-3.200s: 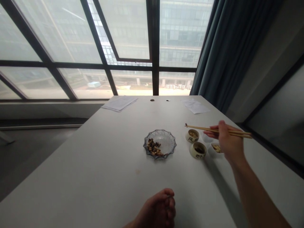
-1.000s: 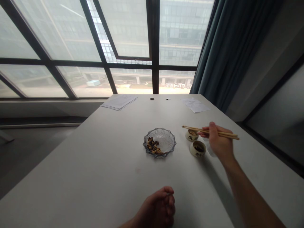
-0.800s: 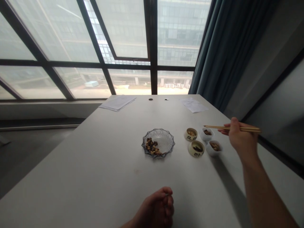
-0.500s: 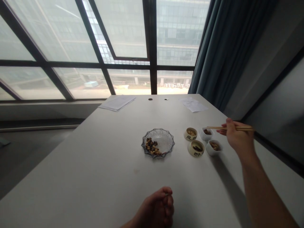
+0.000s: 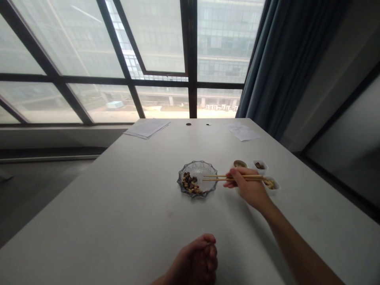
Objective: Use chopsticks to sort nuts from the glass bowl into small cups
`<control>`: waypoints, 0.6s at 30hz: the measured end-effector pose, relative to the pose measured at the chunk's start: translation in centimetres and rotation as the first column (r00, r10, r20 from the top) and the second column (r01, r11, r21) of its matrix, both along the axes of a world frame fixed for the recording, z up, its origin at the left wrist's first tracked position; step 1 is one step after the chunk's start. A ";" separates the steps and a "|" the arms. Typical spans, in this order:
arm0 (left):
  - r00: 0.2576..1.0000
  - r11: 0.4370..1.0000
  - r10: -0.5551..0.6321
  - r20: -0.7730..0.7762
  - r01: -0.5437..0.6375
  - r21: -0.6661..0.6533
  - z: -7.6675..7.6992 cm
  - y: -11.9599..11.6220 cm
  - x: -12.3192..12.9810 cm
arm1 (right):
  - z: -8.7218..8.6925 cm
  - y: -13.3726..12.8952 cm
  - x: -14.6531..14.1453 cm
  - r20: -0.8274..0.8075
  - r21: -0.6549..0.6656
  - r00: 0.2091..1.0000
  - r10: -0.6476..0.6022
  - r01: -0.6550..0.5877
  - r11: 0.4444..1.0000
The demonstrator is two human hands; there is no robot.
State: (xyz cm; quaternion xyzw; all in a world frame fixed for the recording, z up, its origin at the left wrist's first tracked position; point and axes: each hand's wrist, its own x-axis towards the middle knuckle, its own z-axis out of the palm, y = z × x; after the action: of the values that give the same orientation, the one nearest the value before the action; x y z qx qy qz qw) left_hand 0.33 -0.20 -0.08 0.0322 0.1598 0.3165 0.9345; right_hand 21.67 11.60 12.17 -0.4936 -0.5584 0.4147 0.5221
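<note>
Chopsticks (image 5: 215,179), a pair, held level above a white table (image 5: 124,206) that reaches toward a tall window (image 5: 160,97), with a dark curtain (image 5: 267,79) to the right. On the table's far end lie a paper stack (image 5: 147,129), at left, and some loose paper (image 5: 242,131), at right. Near the middle stands a scalloped glass bowl (image 5: 204,168), likely the heaviest and most breakable of the tableware, best held by its outer wall. To its right are a cream cup (image 5: 240,162), partly hidden by the right hand (image 5: 249,188), and two white cups, one behind (image 5: 261,171) and one in front (image 5: 272,192), each containing food. The chopsticks are probably light, stiff and rather smooth; the rear half gives the best hold. The right forearm slants in from the lower right, with the wrist low and the thumb uppermost; the fingers are clamped on the chopsticks. Their tips, a narrow gap apart, point left over the bowl's right part; whether they touch the glass cannot be told. The left hand (image 5: 197,259) lies at the near edge of view, thumb and fingers curled together. Smallest are the food pieces (image 5: 191,184), brown and tan, heaped along the bowl's left and near side, just beyond the tips.
</note>
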 end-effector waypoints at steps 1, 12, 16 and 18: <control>1.000 1.000 -0.004 -0.002 0.004 0.001 0.0 0.0 0.0 | -0.6 0.0 -0.5 0.007 -0.014 1.000 0.026 -0.026 1.000; 1.000 1.000 0.010 -0.015 -0.010 0.023 0.1 -0.1 0.0 | -2.9 -0.4 -2.4 0.070 -0.078 0.995 0.067 -0.061 0.995; 1.000 1.000 0.001 -0.012 -0.001 0.021 -0.1 -0.1 0.0 | -2.9 -0.5 -2.7 0.052 -0.071 0.999 0.013 -0.009 0.997; 1.000 1.000 0.001 -0.010 -0.001 0.024 -0.1 -0.1 -0.1 | -2.9 -0.5 -2.8 0.047 -0.069 0.999 0.005 -0.001 0.998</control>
State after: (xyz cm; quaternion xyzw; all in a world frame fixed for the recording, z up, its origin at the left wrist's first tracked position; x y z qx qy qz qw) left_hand 0.28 -0.30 -0.20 0.0449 0.1609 0.3187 0.9330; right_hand 18.87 11.07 9.30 -0.5199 -0.5566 0.4228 0.4910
